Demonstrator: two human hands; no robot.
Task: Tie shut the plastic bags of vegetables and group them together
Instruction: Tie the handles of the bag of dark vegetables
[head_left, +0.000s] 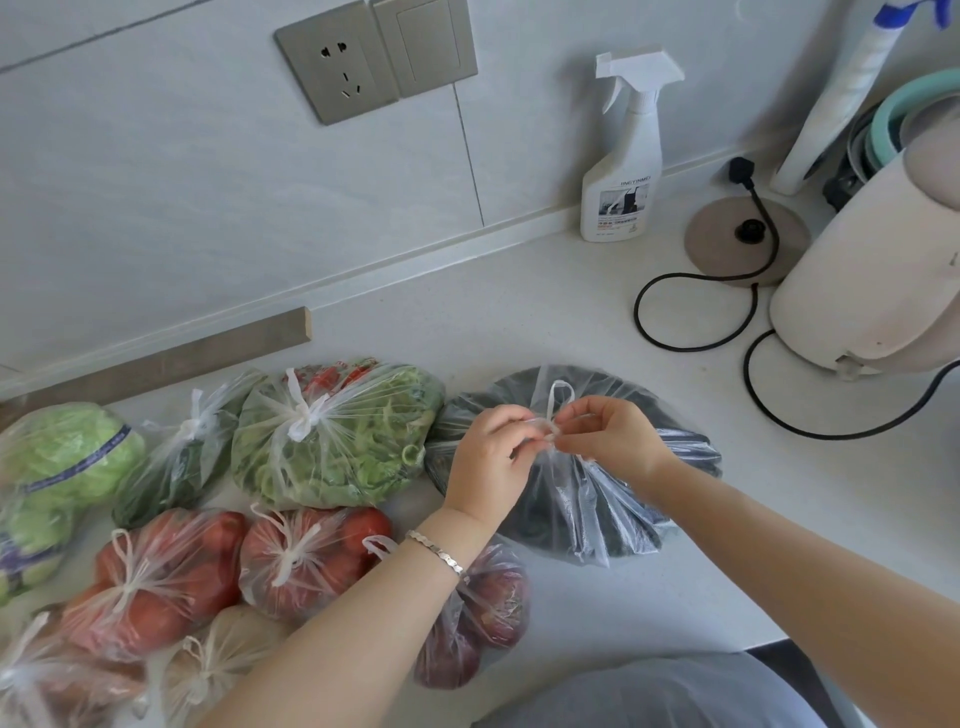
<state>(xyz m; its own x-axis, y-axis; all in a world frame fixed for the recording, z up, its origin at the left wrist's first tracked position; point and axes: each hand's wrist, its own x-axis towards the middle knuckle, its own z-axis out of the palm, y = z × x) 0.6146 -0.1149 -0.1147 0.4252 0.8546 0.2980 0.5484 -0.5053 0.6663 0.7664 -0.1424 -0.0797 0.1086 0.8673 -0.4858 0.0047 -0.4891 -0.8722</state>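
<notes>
White counter (597, 332) under a grey tiled wall, tied bags (332, 436) of greens and tomatoes grouped at its left edge, dark bag (587, 499) just right of them, left hand (488, 462) and right hand (613, 436) fingertips pinched shut on its handles (558, 402) at the knot, kettle (872, 270) at right edge, spray bottle (626, 161) at back

— Where is there free room on the worktop (545, 312)?
— A bare strip runs along the back, between the wall and the bags, and the front right part beside the dark bag (587, 499) is open too.
— What blocks the way?
— The left side is packed with tied bags (332, 441) touching each other. At the back right stand a spray bottle (623, 171), a kettle base (743, 239) and a kettle (872, 270), with a black cord (696, 312) looping across the surface.
</notes>
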